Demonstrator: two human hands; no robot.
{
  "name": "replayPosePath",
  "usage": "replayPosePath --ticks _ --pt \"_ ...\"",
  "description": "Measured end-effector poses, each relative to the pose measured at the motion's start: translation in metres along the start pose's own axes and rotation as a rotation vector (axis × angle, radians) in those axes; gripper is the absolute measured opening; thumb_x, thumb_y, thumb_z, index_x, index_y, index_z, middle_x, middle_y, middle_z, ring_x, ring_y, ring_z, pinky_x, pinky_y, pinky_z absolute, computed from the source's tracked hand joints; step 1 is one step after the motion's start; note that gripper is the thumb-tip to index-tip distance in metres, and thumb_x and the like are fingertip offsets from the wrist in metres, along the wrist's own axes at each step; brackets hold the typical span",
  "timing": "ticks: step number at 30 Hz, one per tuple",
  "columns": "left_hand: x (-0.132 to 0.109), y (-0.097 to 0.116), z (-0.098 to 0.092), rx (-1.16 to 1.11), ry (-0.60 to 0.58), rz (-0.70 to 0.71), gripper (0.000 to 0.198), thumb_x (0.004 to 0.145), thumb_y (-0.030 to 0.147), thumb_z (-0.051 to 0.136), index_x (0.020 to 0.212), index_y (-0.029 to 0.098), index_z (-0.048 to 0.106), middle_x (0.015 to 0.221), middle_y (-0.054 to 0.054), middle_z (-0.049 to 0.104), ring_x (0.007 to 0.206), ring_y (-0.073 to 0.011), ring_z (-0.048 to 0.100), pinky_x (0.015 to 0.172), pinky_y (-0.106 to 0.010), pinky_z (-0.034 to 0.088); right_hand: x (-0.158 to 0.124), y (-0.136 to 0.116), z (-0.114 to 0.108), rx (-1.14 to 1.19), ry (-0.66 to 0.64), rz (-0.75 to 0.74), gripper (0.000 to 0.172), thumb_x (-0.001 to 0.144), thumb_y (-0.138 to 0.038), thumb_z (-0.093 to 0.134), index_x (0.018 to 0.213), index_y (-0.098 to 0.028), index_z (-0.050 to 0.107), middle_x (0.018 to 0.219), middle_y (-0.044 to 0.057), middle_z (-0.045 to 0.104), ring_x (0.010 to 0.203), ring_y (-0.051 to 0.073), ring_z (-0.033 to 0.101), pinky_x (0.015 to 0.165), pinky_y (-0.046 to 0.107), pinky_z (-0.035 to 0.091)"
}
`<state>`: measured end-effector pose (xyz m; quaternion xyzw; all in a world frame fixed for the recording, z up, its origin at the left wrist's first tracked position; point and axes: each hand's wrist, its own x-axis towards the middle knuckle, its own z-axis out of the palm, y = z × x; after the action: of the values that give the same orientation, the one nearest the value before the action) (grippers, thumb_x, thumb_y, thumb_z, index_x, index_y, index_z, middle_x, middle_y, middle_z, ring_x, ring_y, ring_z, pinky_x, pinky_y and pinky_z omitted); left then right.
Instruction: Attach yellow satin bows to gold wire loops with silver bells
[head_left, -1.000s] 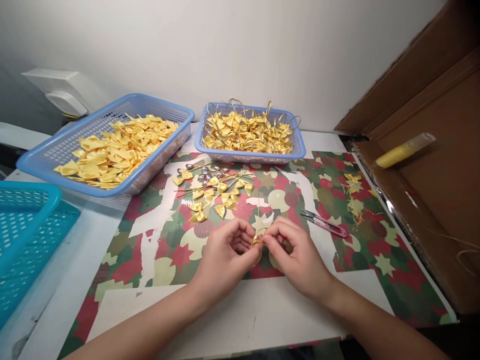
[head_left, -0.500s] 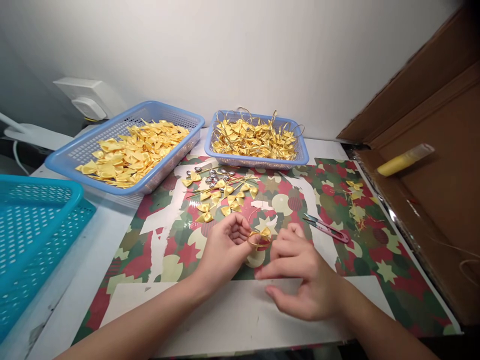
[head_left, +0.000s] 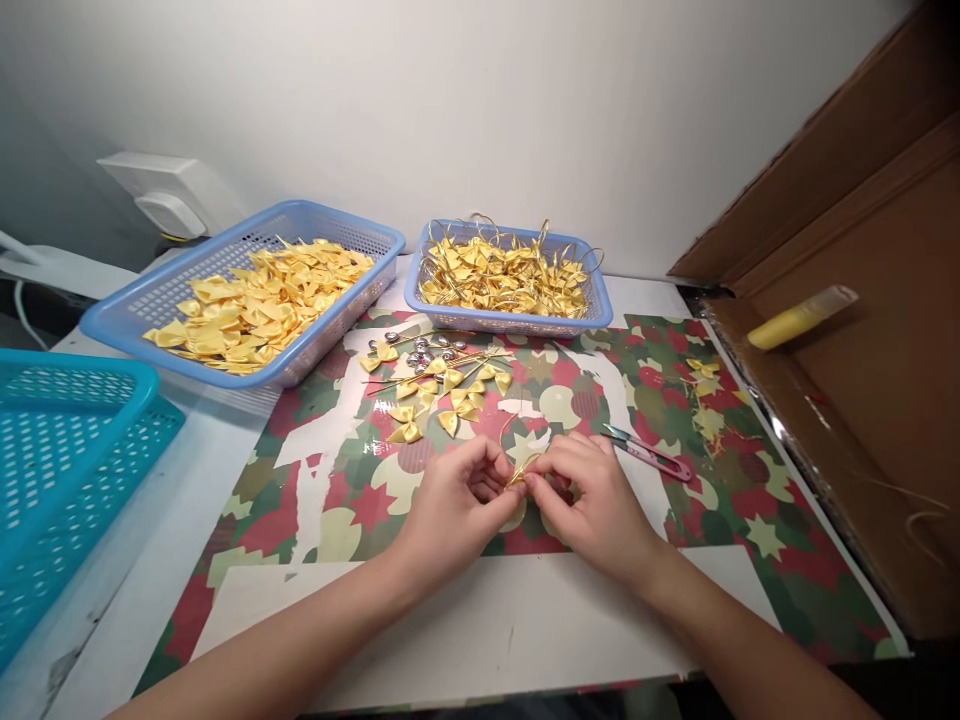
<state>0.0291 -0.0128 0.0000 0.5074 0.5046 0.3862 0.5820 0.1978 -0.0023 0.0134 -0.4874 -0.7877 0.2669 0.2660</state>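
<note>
Between my fingertips is a small yellow ribbon bow with a gold cord loop [head_left: 524, 468], largely covered by the fingers. My left hand [head_left: 463, 505] pinches it from the left. From the right, my right hand [head_left: 592, 500] pinches the gold cord with thumb and forefinger, the two hands nearly touching. Beyond them lie several loose yellow bows [head_left: 450, 400] among gold cords and a cluster of silver bells [head_left: 421, 352]. Thread snips [head_left: 646, 453] with pink handles rest just past my right hand.
A blue basket [head_left: 330, 335] of yellow bows stands at the back left, and another blue basket [head_left: 510, 322] of bows with gold loops at the back centre. A turquoise basket [head_left: 142, 400] is at the left edge. Right: a cardboard box [head_left: 862, 400], a yellow tube [head_left: 802, 318] and thread scraps [head_left: 709, 425].
My right hand has moved left and up from beside the bow and closed its fingertips on the gold cord. My left hand has kept its pinch.
</note>
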Motion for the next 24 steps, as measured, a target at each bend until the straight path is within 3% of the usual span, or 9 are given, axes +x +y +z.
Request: replayPosePath --ticks 3,5,8,11,13,16,20,24 --pt "0.001 0.001 -0.001 -0.022 0.01 -0.009 0.025 0.078 0.024 0.068 0.071 0.019 0.044 0.061 0.006 0.049 0.053 -0.0065 0.046 0.048 -0.018 0.037 0.0 0.001 0.003 0.046 0.064 -0.023 0.016 0.085 -0.014 0.053 0.071 -0.018 0.058 0.063 -0.002 0.051 0.066 0.014 0.046 0.072 0.032 0.03" --pt "0.002 0.002 -0.002 -0.04 0.031 -0.025 0.028 0.077 0.026 0.069 0.07 0.019 0.043 0.06 0.006 0.048 0.052 -0.0066 0.045 0.047 -0.018 0.037 0.001 0.0 0.001 0.187 0.031 0.026 0.016 0.087 -0.017 0.051 0.072 -0.019 0.055 0.066 -0.002 0.048 0.067 0.015 0.044 0.069 0.031 0.033" --pt "0.005 0.001 -0.005 -0.074 0.036 -0.044 0.029 0.076 0.027 0.07 0.071 0.019 0.043 0.059 0.006 0.049 0.053 -0.0075 0.046 0.048 -0.019 0.038 0.003 -0.002 -0.009 0.451 -0.19 0.09 0.019 0.092 -0.023 0.045 0.074 -0.02 0.049 0.074 0.0 0.046 0.071 0.015 0.044 0.064 0.029 0.035" --pt "0.008 0.0 -0.009 -0.113 0.057 -0.053 0.031 0.074 0.029 0.073 0.071 0.019 0.043 0.061 0.005 0.05 0.055 -0.0078 0.048 0.049 -0.019 0.039 0.003 -0.003 -0.027 0.598 -0.413 0.029 0.023 0.095 -0.026 0.041 0.073 -0.021 0.043 0.076 0.0 0.044 0.076 0.016 0.042 0.07 0.03 0.035" --pt "0.009 0.0 -0.012 -0.119 0.098 -0.047 0.033 0.073 0.029 0.074 0.07 0.019 0.043 0.061 0.006 0.047 0.055 -0.0075 0.047 0.05 -0.019 0.039 0.002 -0.003 -0.04 0.642 -0.478 -0.026 0.025 0.097 -0.029 0.041 0.073 -0.021 0.043 0.078 0.001 0.043 0.079 0.017 0.042 0.074 0.031 0.035" --pt "0.012 0.0 -0.015 -0.096 0.146 -0.008 0.034 0.073 0.03 0.074 0.07 0.019 0.042 0.061 0.006 0.045 0.057 -0.0076 0.046 0.052 -0.019 0.039 -0.003 -0.002 -0.056 0.674 -0.467 -0.064 0.025 0.097 -0.035 0.044 0.077 -0.021 0.049 0.088 0.002 0.044 0.085 0.017 0.043 0.078 0.032 0.037" --pt "0.014 -0.002 -0.018 0.009 0.154 0.07 0.029 0.079 0.03 0.069 0.071 0.02 0.043 0.063 0.005 0.046 0.058 -0.009 0.046 0.054 -0.021 0.041 -0.005 0.002 -0.061 0.731 -0.332 -0.106 0.022 0.097 -0.036 0.048 0.081 -0.022 0.057 0.098 0.005 0.048 0.099 0.02 0.046 0.086 0.033 0.039" --pt "0.012 -0.002 -0.021 0.224 0.155 0.28 0.021 0.083 0.024 0.063 0.071 0.021 0.046 0.072 0.0 0.058 0.078 -0.0159 0.061 0.068 -0.028 0.05 -0.004 0.003 -0.055 0.919 -0.174 -0.196 0.018 0.098 -0.033 0.049 0.088 -0.025 0.062 0.079 0.002 0.055 0.091 0.019 0.053 0.089 0.036 0.042"
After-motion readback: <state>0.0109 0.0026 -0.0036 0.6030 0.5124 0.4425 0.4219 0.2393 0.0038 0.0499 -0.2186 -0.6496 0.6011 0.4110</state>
